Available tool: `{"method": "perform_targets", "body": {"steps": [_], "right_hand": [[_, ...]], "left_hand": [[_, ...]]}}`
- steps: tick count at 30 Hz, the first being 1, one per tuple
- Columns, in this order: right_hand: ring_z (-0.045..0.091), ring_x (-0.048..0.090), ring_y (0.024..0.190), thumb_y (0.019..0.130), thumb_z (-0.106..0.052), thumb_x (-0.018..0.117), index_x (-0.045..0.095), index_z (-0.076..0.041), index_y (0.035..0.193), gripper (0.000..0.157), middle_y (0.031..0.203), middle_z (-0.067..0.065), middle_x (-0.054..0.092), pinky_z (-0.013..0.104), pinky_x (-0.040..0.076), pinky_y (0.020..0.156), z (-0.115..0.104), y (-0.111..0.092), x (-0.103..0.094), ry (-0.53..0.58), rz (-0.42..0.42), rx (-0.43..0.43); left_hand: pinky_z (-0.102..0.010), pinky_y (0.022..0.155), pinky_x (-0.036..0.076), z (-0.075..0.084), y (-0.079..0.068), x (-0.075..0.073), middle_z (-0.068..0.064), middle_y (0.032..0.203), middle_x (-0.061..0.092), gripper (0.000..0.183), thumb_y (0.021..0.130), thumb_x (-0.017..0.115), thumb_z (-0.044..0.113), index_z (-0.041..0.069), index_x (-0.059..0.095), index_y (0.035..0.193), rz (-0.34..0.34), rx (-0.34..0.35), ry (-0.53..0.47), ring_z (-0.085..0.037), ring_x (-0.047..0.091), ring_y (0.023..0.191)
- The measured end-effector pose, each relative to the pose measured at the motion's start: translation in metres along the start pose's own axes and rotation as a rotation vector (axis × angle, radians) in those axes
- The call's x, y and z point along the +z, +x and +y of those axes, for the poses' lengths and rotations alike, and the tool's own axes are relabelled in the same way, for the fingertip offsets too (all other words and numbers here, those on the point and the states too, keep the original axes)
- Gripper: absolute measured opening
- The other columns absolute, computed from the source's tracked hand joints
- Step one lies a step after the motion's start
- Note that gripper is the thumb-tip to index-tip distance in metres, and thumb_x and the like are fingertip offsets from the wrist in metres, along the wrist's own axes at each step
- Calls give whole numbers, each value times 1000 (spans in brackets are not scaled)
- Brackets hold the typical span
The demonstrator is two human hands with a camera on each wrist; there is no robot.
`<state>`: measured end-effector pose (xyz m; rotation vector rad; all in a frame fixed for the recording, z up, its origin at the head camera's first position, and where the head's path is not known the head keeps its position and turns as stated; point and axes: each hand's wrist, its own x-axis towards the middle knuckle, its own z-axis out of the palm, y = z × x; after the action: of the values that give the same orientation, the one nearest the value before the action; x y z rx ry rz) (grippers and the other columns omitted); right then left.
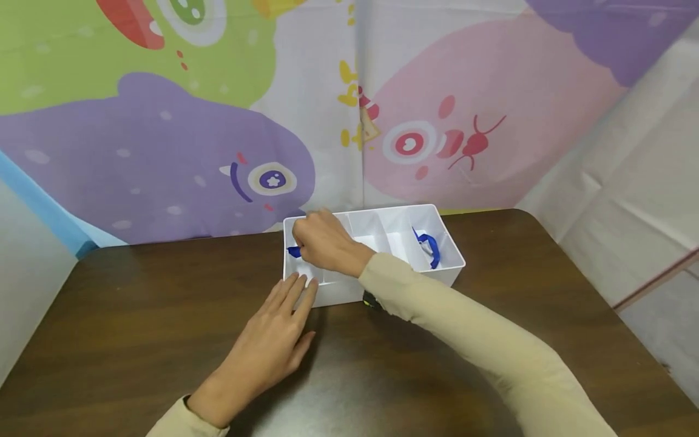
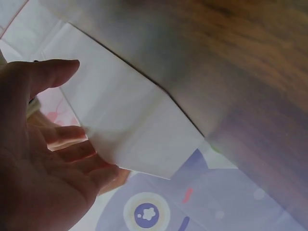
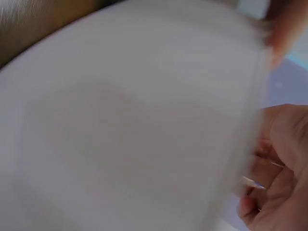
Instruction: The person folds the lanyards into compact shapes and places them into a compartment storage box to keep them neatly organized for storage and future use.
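Note:
A white divided box (image 1: 341, 294) stands at the back of the table. Over its left compartment my right hand (image 1: 330, 243) is curled, gripping what looks like a blue strip (image 1: 295, 251) whose end sticks out at the left. The right wrist view is blurred; a bit of blue and white shows among the curled fingers of the right hand (image 3: 284, 163). My left hand (image 1: 267, 334) has its fingers stretched out, with the fingertips at the box's front left rim. In the left wrist view, the left hand (image 2: 53, 149) is beside the white box wall (image 2: 130, 106).
A blue looped band (image 1: 431, 247) with a greyish part lies in the box's rightmost compartment. Under the right forearm a small black thing (image 1: 371, 299) shows. Behind the brown table (image 1: 164, 328) hangs a cloth (image 1: 218, 152) with cartoon animals.

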<state>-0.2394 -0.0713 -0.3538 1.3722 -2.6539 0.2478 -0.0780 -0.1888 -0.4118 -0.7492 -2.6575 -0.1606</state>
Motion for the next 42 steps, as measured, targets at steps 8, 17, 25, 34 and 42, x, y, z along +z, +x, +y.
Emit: {"method": "perform_targets", "body": {"steps": [8,17,25,34,42], "right_hand": [[12,58,69,79,-10,74,70,-18,72,12,65,-8,65,33,38,80,7,22,24,-80,-160,69],[16,62,87,86,-25,76,67,-16,89,13,86,-4,68,38,41,93,-6,34,31,-195,-304,47],[20,61,100,86,-26,72,71,-22,99,15,105,-3,71,37,41,96,-17,32,37,-310,-387,18],[21,63,88,88,-24,76,73,-9,95,17,87,2,71,36,50,83,-14,2,-2,-47,-226,-3],[27,57,115,95,-13,67,73,-3,110,19,113,10,70,38,45,104,10,-91,-21,161,112,-33]], "left_hand": [[-49,114,33,-1,1,-5,-25,145,46,81,81,80,25,-3,42,146,-34,-14,0,-39,40,139],[-48,115,32,-3,-6,-5,-22,147,45,83,81,80,28,-1,40,148,-60,-56,18,-38,40,139],[-47,115,31,-7,-10,-5,-23,148,44,88,78,82,29,-2,38,148,-56,-57,53,-38,41,139],[-48,114,33,-12,-4,-2,-23,148,43,90,77,82,28,-2,37,149,-32,-10,53,-38,39,140],[-46,117,28,-20,-9,-1,-23,149,45,82,83,79,23,-3,39,149,-57,-13,-19,-35,38,142]]}}
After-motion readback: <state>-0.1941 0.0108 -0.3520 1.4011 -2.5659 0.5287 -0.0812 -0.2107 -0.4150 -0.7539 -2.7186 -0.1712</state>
